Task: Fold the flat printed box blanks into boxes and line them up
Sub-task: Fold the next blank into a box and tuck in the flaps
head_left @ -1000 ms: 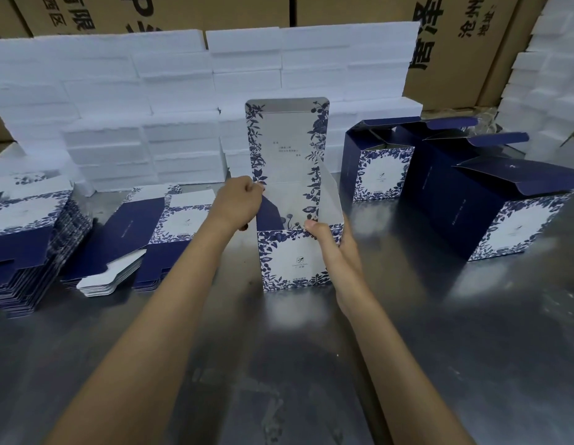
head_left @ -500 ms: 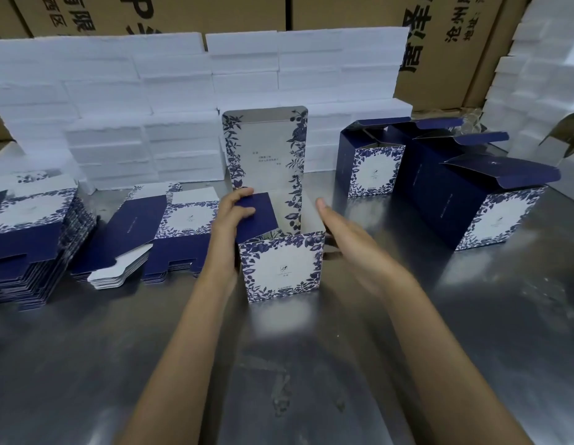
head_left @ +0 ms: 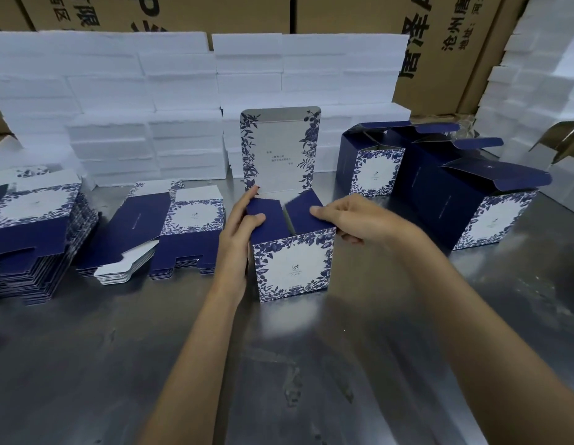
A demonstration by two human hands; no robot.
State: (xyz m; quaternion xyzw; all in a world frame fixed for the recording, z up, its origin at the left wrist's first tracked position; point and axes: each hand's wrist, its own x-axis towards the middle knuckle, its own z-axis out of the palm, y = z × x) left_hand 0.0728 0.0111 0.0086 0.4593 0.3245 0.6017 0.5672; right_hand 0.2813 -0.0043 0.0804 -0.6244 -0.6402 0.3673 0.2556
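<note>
A steel table (head_left: 86, 364) carries everything. Along its back edge stand stacks of white foam slabs (head_left: 144, 101), with brown cartons (head_left: 359, 11) behind them. At the right, three folded boxes (head_left: 491, 213) stand in a row, their navy lids open. At the left lie two piles of flat printed box blanks (head_left: 28, 239), one at the table's edge and one nearer the middle (head_left: 170, 232). In the middle stands the box being folded (head_left: 292, 264), upright, its floral lid panel (head_left: 279, 149) raised. The left hand (head_left: 240, 236) grasps the left navy side flap (head_left: 266, 216), thumb on top. The right hand (head_left: 353, 220) pinches the right side flap (head_left: 305, 210) at the box's corner.
</note>
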